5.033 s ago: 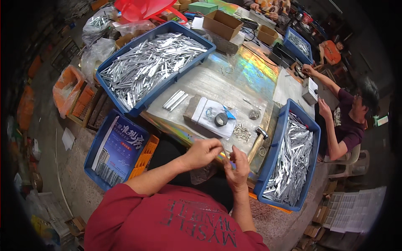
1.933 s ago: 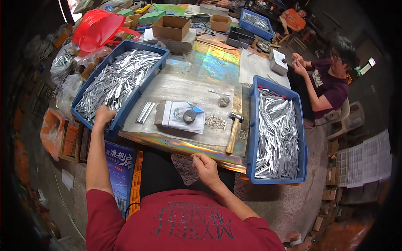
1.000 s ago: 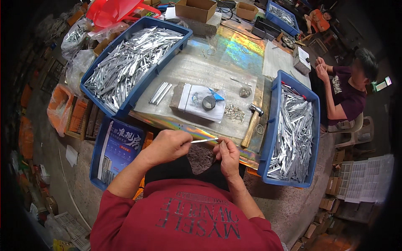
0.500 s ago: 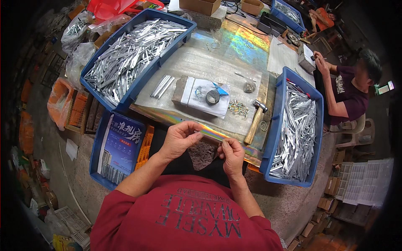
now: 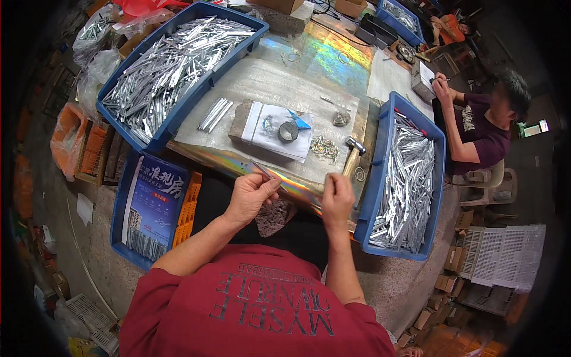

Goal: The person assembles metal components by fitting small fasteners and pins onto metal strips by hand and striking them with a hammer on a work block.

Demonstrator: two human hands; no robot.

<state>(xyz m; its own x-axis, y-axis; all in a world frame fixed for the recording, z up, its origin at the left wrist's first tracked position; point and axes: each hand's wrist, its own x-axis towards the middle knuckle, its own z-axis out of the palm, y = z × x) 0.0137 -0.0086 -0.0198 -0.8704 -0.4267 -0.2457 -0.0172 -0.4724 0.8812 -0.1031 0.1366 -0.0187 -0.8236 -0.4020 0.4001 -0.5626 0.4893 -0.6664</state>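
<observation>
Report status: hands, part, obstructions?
Left hand pinching a thin metal strip. Right hand closed beside it, contents unclear. Hammer and blue bin close ahead.

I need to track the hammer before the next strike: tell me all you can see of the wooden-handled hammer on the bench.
The wooden-handled hammer lies flat on the iridescent foil-covered bench top, beside the right-hand blue plastic crate of silvery metal strips. Its small dark metal head points away from the person and its pale handle runs back toward the bench's near edge. No hand touches it; the right hand is nearest.
</observation>
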